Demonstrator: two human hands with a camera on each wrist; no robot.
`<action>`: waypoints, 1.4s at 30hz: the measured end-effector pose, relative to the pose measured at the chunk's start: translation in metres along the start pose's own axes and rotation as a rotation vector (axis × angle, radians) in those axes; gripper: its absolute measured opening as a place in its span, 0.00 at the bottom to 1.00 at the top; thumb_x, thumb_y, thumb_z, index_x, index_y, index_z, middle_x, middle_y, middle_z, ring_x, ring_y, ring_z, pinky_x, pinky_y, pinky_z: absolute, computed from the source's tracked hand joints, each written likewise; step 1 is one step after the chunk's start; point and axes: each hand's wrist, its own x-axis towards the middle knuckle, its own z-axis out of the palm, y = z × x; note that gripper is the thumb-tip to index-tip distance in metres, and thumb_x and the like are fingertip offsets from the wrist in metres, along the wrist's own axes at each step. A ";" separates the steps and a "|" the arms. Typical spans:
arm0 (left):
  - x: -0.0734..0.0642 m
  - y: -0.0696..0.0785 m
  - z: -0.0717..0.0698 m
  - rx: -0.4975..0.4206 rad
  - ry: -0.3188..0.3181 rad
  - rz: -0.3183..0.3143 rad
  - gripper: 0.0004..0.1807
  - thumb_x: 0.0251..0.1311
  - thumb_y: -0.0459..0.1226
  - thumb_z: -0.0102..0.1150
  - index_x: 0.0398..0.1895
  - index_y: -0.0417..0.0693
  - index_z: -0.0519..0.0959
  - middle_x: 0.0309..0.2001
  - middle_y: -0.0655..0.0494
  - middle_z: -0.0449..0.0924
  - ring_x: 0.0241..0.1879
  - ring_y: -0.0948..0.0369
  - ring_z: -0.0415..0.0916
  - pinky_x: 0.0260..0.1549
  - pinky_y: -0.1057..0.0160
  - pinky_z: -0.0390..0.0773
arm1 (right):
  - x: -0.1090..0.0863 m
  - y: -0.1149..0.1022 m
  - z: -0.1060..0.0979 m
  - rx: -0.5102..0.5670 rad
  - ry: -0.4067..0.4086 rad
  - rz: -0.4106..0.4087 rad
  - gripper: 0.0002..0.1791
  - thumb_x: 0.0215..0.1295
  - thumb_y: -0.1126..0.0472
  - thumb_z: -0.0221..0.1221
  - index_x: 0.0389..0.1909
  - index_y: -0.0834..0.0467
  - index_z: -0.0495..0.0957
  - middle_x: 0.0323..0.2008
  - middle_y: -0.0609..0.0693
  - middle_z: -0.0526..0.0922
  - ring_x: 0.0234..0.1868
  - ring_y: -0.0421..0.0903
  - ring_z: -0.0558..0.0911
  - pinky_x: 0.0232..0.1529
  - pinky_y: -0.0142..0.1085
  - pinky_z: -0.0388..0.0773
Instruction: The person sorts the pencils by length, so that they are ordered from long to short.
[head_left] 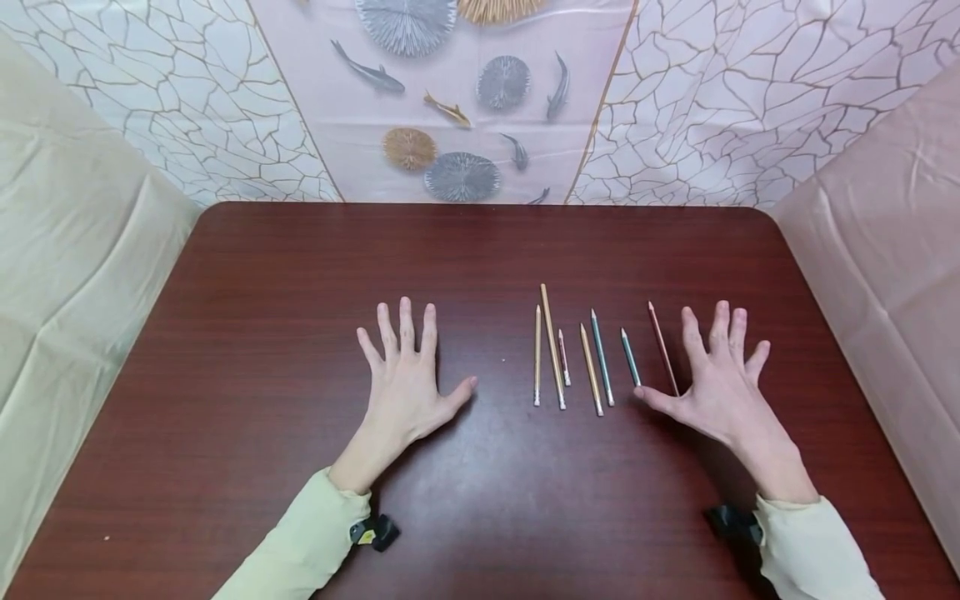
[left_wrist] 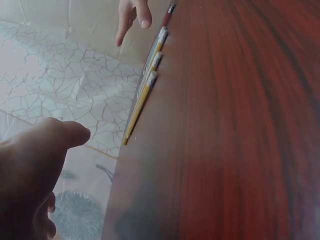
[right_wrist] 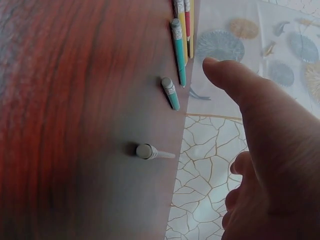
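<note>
My left hand [head_left: 408, 387] is spread wide over the table, left of the pencils, and holds nothing. The right hand [head_left: 716, 392] is also spread with nothing in its grasp. Its thumb tip overlaps the lower end of a short teal pencil [head_left: 628, 354] in the head view, but the right wrist view shows the thumb apart from the pencils. Left of that lie a long teal pencil [head_left: 602, 357], a short red pencil [head_left: 564, 358] and three yellow pencils [head_left: 552, 346]. Nearest the right hand is a dark red pencil [head_left: 663, 346], its eraser end partly hidden.
The pencils lie roughly side by side on a dark red-brown wooden table [head_left: 337, 250], their eraser ends toward me. Behind its far edge hangs a patterned cloth [head_left: 465, 100]. Pale fabric walls [head_left: 67, 250] flank both sides.
</note>
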 end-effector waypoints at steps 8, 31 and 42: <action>0.004 0.016 -0.006 -0.060 0.002 -0.030 0.59 0.54 0.62 0.62 0.79 0.41 0.47 0.75 0.33 0.52 0.70 0.38 0.58 0.53 0.37 0.71 | 0.001 -0.001 0.000 0.014 0.019 -0.033 0.66 0.46 0.41 0.73 0.77 0.65 0.46 0.74 0.76 0.32 0.74 0.69 0.28 0.60 0.75 0.26; 0.018 0.051 0.001 -0.164 0.229 0.116 0.44 0.52 0.45 0.74 0.68 0.33 0.65 0.53 0.36 0.78 0.43 0.42 0.81 0.26 0.44 0.82 | 0.001 0.008 -0.001 0.012 0.179 -0.126 0.55 0.45 0.55 0.75 0.70 0.75 0.58 0.64 0.80 0.63 0.65 0.75 0.65 0.59 0.67 0.64; 0.029 0.079 0.007 -0.176 0.224 0.056 0.32 0.55 0.43 0.71 0.59 0.36 0.70 0.35 0.42 0.79 0.20 0.43 0.80 0.17 0.49 0.79 | 0.000 0.007 0.001 0.011 0.328 -0.106 0.43 0.49 0.62 0.72 0.66 0.71 0.67 0.53 0.75 0.77 0.43 0.74 0.80 0.37 0.66 0.74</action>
